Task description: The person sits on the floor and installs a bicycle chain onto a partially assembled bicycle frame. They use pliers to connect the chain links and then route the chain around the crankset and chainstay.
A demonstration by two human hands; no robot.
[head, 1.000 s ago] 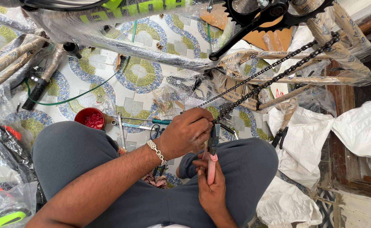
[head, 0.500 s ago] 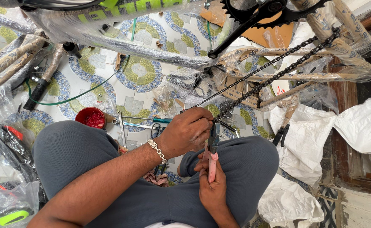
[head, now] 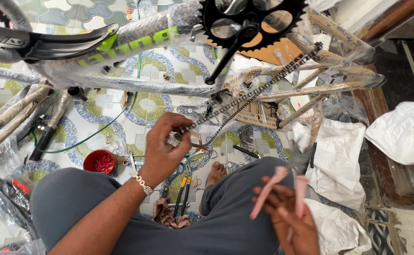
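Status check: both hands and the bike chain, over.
Left hand pinching chain end. Right hand holds pink-handled pliers, clear of the chain. Chain runs toward chainring; nothing blocking it.

Bicycle chain (head: 244, 101), dark metal, taut, slanting from upper right down to pinched end, pink-handled pliers (head: 282, 186), blurred, handles spread.

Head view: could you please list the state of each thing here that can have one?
Bicycle chain: slack, one end pinched by the left hand.
Pliers: pink handles spread, held in the right hand, clear of the chain.
Chainring: on the wrapped frame.
Red tub: open.
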